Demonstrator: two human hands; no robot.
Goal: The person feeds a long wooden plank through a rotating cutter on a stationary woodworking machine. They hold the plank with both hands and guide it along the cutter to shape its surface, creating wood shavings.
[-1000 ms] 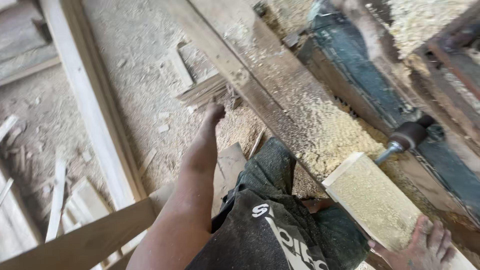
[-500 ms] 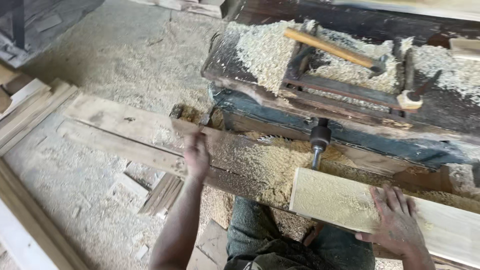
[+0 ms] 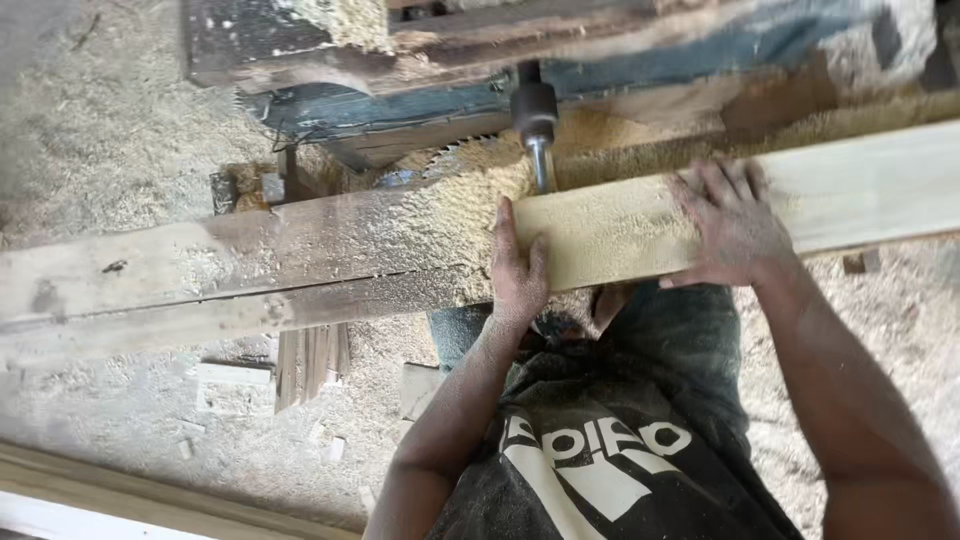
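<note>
Hands are pressing flat, fingers spread, gripping nothing: your left hand (image 3: 518, 268) is covering the near end of the pale plank (image 3: 800, 205), your right hand (image 3: 733, 225) is lying on its top. The plank is resting across the sawdust-covered bench (image 3: 250, 265), beside the saw blade (image 3: 470, 155).
</note>
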